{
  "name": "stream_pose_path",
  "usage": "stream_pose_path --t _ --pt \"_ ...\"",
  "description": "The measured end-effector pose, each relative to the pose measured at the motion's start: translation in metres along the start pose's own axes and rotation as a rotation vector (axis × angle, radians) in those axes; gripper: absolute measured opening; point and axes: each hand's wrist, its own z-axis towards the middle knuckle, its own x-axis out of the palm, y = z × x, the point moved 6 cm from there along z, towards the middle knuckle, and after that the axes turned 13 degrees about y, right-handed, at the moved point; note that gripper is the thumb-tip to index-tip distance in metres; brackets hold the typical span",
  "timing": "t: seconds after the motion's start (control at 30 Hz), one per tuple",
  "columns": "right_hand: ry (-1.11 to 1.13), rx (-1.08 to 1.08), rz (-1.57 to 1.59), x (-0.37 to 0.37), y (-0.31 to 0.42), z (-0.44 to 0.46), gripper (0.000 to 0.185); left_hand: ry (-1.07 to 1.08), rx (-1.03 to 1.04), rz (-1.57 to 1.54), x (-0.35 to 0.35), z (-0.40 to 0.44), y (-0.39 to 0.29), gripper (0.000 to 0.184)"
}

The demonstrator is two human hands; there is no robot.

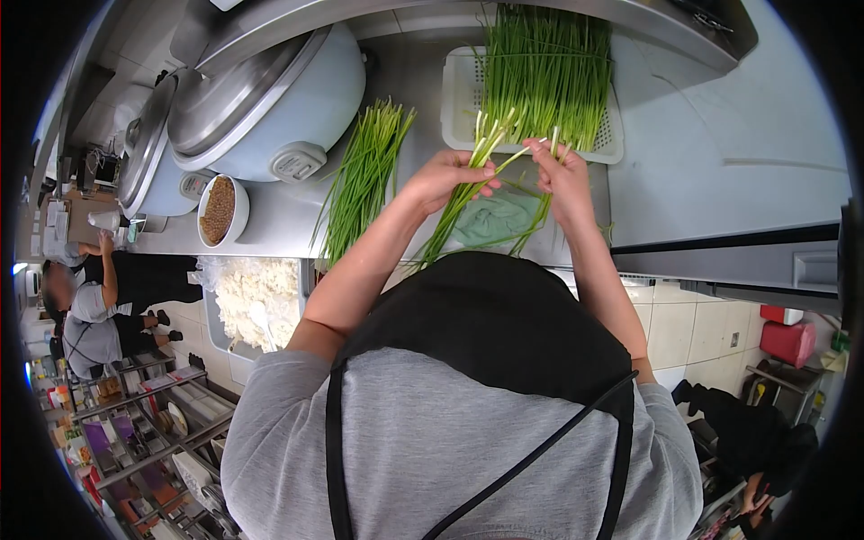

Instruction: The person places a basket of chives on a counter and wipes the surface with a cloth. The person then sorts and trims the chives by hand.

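Note:
My left hand (448,175) is closed around a small bunch of garlic chives (441,229), pale stem ends pointing up and away from me. Closed in a pinch, my right hand (562,178) holds a few chive stalks by their pale ends, close beside the left. Beneath both hands lies a green plastic bag (495,219) on the steel counter, with loose chive leaves around it. A white perforated basket (459,99) just beyond my hands bears a thick row of long green chives (549,67). Left of my left forearm rests another pile of chives (367,175).
Two large lidded rice cookers (270,99) stand at the back left, near a white bowl of brown granular food (219,211). Below the counter edge is a tub of cooked rice (256,301). Other people (94,306) are at far left and lower right. A steel shelf (432,20) overhangs the back.

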Motion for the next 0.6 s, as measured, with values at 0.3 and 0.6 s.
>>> stream_pose_path --t 0.3,0.6 --pt "0.066 0.052 -0.225 0.021 -0.016 -0.007 0.012 -0.053 0.010 -0.009 0.003 0.003 0.001 0.024" --pt "-0.030 0.018 -0.014 -0.004 -0.002 -0.006 0.011 -0.086 0.006 -0.014 -0.006 -0.001 0.003 0.021"
